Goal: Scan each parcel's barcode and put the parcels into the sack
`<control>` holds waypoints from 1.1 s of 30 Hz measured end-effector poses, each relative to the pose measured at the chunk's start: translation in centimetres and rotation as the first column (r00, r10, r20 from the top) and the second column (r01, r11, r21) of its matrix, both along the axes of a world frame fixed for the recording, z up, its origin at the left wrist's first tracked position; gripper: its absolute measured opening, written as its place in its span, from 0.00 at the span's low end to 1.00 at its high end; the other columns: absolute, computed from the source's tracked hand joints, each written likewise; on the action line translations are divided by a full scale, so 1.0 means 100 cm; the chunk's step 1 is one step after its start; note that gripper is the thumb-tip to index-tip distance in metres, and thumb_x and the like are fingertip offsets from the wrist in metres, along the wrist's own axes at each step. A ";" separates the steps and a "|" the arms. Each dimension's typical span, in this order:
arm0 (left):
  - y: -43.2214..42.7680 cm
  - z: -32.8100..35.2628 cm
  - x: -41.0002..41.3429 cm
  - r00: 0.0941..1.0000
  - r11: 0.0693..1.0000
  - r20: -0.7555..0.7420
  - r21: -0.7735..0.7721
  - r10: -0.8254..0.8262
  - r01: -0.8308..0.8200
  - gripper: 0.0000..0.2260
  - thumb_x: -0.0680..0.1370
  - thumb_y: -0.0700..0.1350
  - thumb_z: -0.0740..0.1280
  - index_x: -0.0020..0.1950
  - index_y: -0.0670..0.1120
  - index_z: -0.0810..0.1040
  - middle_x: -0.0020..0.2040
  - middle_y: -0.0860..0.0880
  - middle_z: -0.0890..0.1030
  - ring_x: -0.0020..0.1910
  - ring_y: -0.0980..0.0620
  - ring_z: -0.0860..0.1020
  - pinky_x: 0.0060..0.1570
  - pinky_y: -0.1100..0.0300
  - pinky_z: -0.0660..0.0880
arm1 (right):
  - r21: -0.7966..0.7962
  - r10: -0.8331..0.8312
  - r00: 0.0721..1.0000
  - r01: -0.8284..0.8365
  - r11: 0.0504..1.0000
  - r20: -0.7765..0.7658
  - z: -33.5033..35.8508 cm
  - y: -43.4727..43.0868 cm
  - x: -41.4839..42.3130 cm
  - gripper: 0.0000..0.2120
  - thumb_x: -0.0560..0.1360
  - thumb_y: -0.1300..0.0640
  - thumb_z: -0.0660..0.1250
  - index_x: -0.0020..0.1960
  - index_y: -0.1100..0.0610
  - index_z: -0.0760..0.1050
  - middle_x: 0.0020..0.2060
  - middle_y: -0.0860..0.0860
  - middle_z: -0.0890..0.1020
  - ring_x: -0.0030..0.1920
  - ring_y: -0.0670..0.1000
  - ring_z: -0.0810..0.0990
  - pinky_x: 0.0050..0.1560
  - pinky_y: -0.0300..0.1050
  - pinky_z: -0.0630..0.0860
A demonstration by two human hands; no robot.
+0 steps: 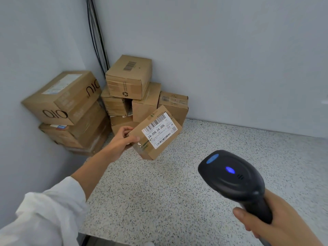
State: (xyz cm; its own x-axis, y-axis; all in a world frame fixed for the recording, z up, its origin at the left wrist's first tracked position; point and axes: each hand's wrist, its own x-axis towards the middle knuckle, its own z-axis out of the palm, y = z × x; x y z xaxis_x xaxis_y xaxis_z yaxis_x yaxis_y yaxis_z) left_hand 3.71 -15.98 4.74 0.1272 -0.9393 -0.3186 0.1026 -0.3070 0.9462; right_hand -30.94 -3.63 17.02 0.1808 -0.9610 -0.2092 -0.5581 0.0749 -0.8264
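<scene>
My left hand (122, 139) grips a small brown cardboard parcel (166, 148) by its left end and holds it tilted above the speckled counter. Its white shipping label (159, 132), printed with barcodes and "J4-J06", faces up toward me. My right hand (273, 221) grips the handle of a black barcode scanner (230, 174) at the lower right. The scanner's head points toward the parcel and two blue lights glow on its top. A gap of bare counter separates scanner and parcel. No sack is in view.
Several cardboard boxes are stacked in the far left corner, with a large one (62, 98) on the left and a smaller one (129, 77) on top at the middle. Black cables (96, 36) run down the wall corner. The speckled counter (177, 192) spreads to the right, grey walls behind it.
</scene>
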 end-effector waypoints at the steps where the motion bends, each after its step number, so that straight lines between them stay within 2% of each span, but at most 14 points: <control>1: -0.001 0.000 -0.001 1.000 1.000 -0.002 0.000 -0.007 0.007 0.16 0.72 0.32 0.67 0.52 0.48 0.67 0.53 0.47 0.74 0.50 0.50 0.75 0.46 0.61 0.73 | -0.006 0.009 1.000 -0.009 1.000 -0.001 0.000 -0.001 -0.001 0.22 0.61 0.57 0.76 0.38 0.29 0.76 0.26 0.48 0.81 0.26 0.41 0.78 0.31 0.31 0.71; 4: -0.003 0.001 -0.004 1.000 1.000 -0.008 -0.003 -0.025 0.025 0.16 0.71 0.33 0.67 0.53 0.47 0.67 0.54 0.47 0.74 0.50 0.50 0.75 0.47 0.60 0.73 | 0.012 -0.008 0.999 0.007 1.000 0.041 0.001 -0.001 -0.003 0.11 0.62 0.55 0.76 0.37 0.40 0.78 0.25 0.48 0.81 0.26 0.42 0.78 0.30 0.31 0.71; 6: -0.003 0.002 -0.006 0.999 1.000 -0.015 -0.006 -0.031 0.031 0.16 0.71 0.33 0.67 0.53 0.47 0.67 0.54 0.47 0.74 0.51 0.50 0.75 0.48 0.60 0.73 | 0.007 -0.036 0.997 0.035 0.999 0.064 0.000 -0.001 -0.003 0.05 0.61 0.47 0.74 0.35 0.43 0.79 0.26 0.48 0.82 0.26 0.42 0.78 0.30 0.31 0.71; 8: -0.003 0.003 -0.007 0.999 0.999 -0.025 -0.011 -0.045 0.045 0.17 0.69 0.34 0.69 0.53 0.47 0.67 0.55 0.46 0.74 0.51 0.50 0.75 0.48 0.60 0.74 | 0.000 -0.049 0.995 0.049 0.999 0.084 0.002 0.000 -0.002 0.09 0.60 0.43 0.72 0.40 0.39 0.79 0.27 0.47 0.82 0.27 0.42 0.79 0.30 0.31 0.72; 11: -0.003 0.005 -0.006 0.997 0.997 -0.024 -0.013 -0.070 0.070 0.21 0.66 0.36 0.70 0.55 0.46 0.67 0.56 0.45 0.74 0.51 0.50 0.76 0.48 0.60 0.74 | -0.024 -0.053 0.996 0.055 0.998 0.069 0.001 0.002 0.002 0.18 0.56 0.47 0.70 0.44 0.32 0.74 0.29 0.47 0.82 0.29 0.43 0.80 0.31 0.31 0.72; 15: -0.006 0.007 -0.001 0.996 0.996 0.008 -0.003 -0.084 0.084 0.20 0.71 0.33 0.69 0.57 0.45 0.67 0.60 0.43 0.73 0.52 0.49 0.76 0.46 0.61 0.74 | -0.048 -0.094 0.993 0.098 0.994 0.072 -0.004 0.006 0.008 0.16 0.62 0.47 0.74 0.47 0.34 0.74 0.29 0.45 0.83 0.30 0.41 0.80 0.32 0.30 0.72; 18: -0.009 0.008 0.000 0.993 0.993 0.009 -0.001 -0.115 0.115 0.20 0.71 0.33 0.70 0.57 0.46 0.67 0.62 0.42 0.72 0.53 0.48 0.76 0.51 0.60 0.74 | -0.047 -0.123 0.989 0.127 0.991 0.079 -0.002 0.013 0.018 0.22 0.56 0.46 0.71 0.48 0.32 0.72 0.28 0.44 0.82 0.29 0.40 0.80 0.31 0.28 0.71; 20: -0.012 0.011 -0.003 0.986 0.986 0.010 -0.001 -0.164 0.164 0.23 0.68 0.35 0.73 0.58 0.45 0.67 0.62 0.41 0.72 0.54 0.47 0.76 0.53 0.58 0.74 | -0.055 -0.152 0.983 0.158 0.986 0.106 -0.002 0.020 0.023 0.19 0.56 0.40 0.72 0.47 0.36 0.77 0.29 0.45 0.82 0.28 0.41 0.79 0.30 0.29 0.72; 22: -0.014 0.015 -0.009 0.976 0.976 0.024 -0.002 -0.216 0.217 0.26 0.65 0.37 0.76 0.57 0.47 0.68 0.62 0.42 0.72 0.56 0.46 0.75 0.54 0.57 0.74 | -0.029 -0.211 0.967 0.217 0.976 0.142 -0.002 0.027 0.022 0.12 0.63 0.46 0.75 0.46 0.45 0.81 0.27 0.48 0.82 0.24 0.43 0.77 0.26 0.31 0.72; 25: -0.013 0.022 -0.032 0.963 0.964 0.054 -0.006 -0.265 0.266 0.25 0.65 0.39 0.76 0.57 0.47 0.68 0.62 0.43 0.72 0.59 0.44 0.74 0.58 0.54 0.73 | -0.021 -0.264 0.960 0.266 0.964 0.090 -0.009 0.040 0.003 0.12 0.67 0.64 0.73 0.49 0.55 0.80 0.25 0.50 0.80 0.22 0.45 0.76 0.24 0.34 0.71; 27: -0.009 0.026 -0.055 0.957 0.958 0.051 -0.014 -0.285 0.286 0.24 0.67 0.36 0.74 0.58 0.46 0.68 0.61 0.44 0.73 0.57 0.45 0.75 0.56 0.55 0.74 | -0.027 -0.313 0.946 0.316 0.948 0.087 -0.010 0.053 -0.016 0.12 0.67 0.64 0.73 0.49 0.55 0.80 0.26 0.51 0.80 0.22 0.45 0.76 0.24 0.35 0.72; 29: -0.003 0.033 -0.083 0.947 0.947 0.045 -0.036 -0.318 0.319 0.29 0.61 0.39 0.78 0.56 0.48 0.68 0.58 0.46 0.74 0.52 0.49 0.76 0.50 0.59 0.74 | -0.031 -0.366 0.924 0.371 0.928 0.109 -0.011 0.066 -0.041 0.12 0.67 0.64 0.73 0.48 0.54 0.80 0.26 0.53 0.81 0.22 0.46 0.76 0.25 0.36 0.73; 31: 0.003 0.041 -0.118 0.935 0.933 0.042 -0.060 -0.353 0.355 0.34 0.50 0.48 0.77 0.53 0.50 0.69 0.55 0.49 0.74 0.50 0.51 0.75 0.46 0.61 0.73 | -0.041 -0.412 0.891 0.427 0.904 0.194 -0.006 0.082 -0.067 0.10 0.65 0.58 0.76 0.45 0.50 0.82 0.26 0.53 0.81 0.23 0.46 0.76 0.25 0.38 0.72; 33: 0.007 0.045 -0.158 0.924 0.920 0.030 -0.084 -0.381 0.382 0.34 0.48 0.49 0.76 0.52 0.51 0.70 0.55 0.49 0.75 0.50 0.51 0.76 0.47 0.60 0.73 | -0.084 -0.418 0.882 0.444 0.892 0.218 -0.003 0.097 -0.098 0.17 0.58 0.42 0.78 0.43 0.48 0.83 0.27 0.54 0.81 0.24 0.48 0.76 0.26 0.36 0.72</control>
